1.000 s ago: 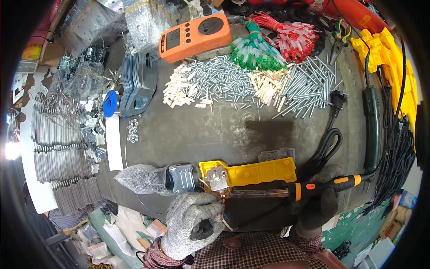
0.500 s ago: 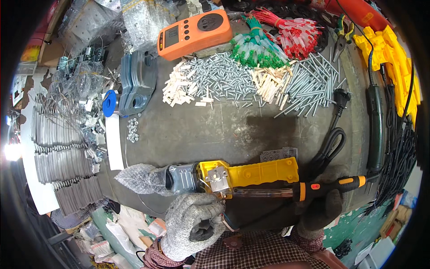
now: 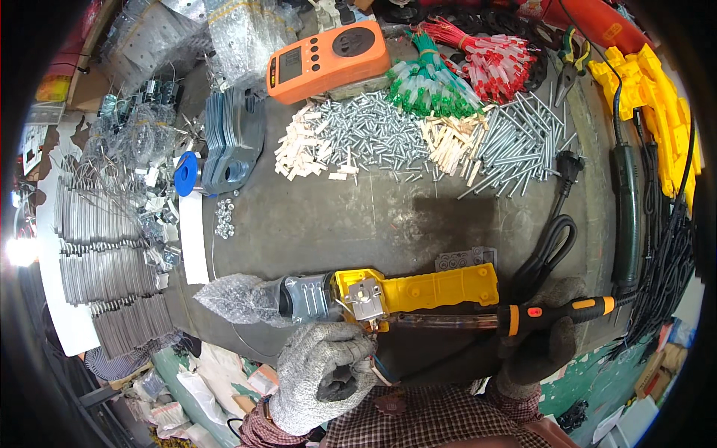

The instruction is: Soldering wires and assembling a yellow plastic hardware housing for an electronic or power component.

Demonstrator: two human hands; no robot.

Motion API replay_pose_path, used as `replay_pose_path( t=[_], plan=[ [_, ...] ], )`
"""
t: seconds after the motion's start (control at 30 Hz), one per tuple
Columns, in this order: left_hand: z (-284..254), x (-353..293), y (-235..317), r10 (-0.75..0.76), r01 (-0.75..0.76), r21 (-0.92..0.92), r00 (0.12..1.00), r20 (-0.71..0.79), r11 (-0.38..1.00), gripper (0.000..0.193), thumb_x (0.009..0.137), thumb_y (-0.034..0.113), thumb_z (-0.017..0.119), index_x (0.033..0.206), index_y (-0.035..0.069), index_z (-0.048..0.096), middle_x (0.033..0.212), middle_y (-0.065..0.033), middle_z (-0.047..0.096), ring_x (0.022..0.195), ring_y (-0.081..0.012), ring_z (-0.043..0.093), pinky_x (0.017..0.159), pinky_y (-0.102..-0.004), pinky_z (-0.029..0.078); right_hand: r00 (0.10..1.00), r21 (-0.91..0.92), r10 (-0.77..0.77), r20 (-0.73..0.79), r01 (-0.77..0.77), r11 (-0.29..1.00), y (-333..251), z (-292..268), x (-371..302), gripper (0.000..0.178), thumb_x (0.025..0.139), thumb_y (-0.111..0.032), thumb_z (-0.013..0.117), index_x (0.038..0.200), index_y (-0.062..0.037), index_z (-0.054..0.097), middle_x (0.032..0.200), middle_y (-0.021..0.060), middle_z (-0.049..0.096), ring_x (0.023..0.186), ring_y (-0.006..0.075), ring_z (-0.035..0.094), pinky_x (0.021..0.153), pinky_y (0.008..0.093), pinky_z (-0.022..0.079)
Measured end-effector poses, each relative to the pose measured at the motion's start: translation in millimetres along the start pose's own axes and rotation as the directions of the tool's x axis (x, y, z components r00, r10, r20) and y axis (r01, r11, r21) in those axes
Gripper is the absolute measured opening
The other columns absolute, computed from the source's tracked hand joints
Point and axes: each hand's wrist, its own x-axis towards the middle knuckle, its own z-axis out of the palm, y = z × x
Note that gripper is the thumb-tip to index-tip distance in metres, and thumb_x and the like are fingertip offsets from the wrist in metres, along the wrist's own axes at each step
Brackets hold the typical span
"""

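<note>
Gloved right hand (image 3: 539, 345) grips soldering iron (image 3: 515, 319).

Left hand (image 3: 325, 373) gloved, fingers curled; right hand (image 3: 541, 343) gloved, closed in a grip

Beyond the yellow tool (image 3: 418, 291), the worktop (image 3: 351, 224) lies bare up to the heap of screws (image 3: 373, 138). Right of the tool a black cable (image 3: 549, 250) blocks passage; left of it, metal strips (image 3: 97, 261) crowd the edge.

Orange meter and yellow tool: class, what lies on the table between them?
Head view: a pile of silver screws, then bare grey table, between orange meter and yellow tool.
</note>
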Motion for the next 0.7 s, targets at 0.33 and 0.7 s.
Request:
replay_pose_path(
  t=[0.33,0.7],
  plan=[
    [2.0,2.4,1.2,0.066,-0.065,0.051,0.997,-0.033,0.997,0.027,0.071,0.007,0.079,0.097,0.011,0.073,0.102,-0.0062,0.069,0.093,-0.0294,0.066,0.08,-0.041,0.054,0.998,-0.047,0.031,0.057,-0.028,0.998,-5.5,-16.2,-4.0,0.048,0.104,-0.037,0.045,0.128,0.0043,0.051,0.094,0.0205,0.067,0.075,0.0283,0.068,0.062,0.0403,0.062],
    [3.4,4.4,1.0,0.148,-0.144,0.06,0.986,-0.079,0.988,0.036,0.07,0.004,0.08,0.103,0.011,0.067,0.104,-0.0068,0.068,0.089,-0.0296,0.066,0.078,-0.0413,0.053,0.962,0.074,-0.213,0.172,0.203,0.976,0.8,-15.4,6.2,0.047,0.103,-0.031,0.049,0.142,-0.0049,0.044,0.113,0.0213,0.064,0.092,0.0304,0.069,0.076,0.0406,0.063]
  ],
)
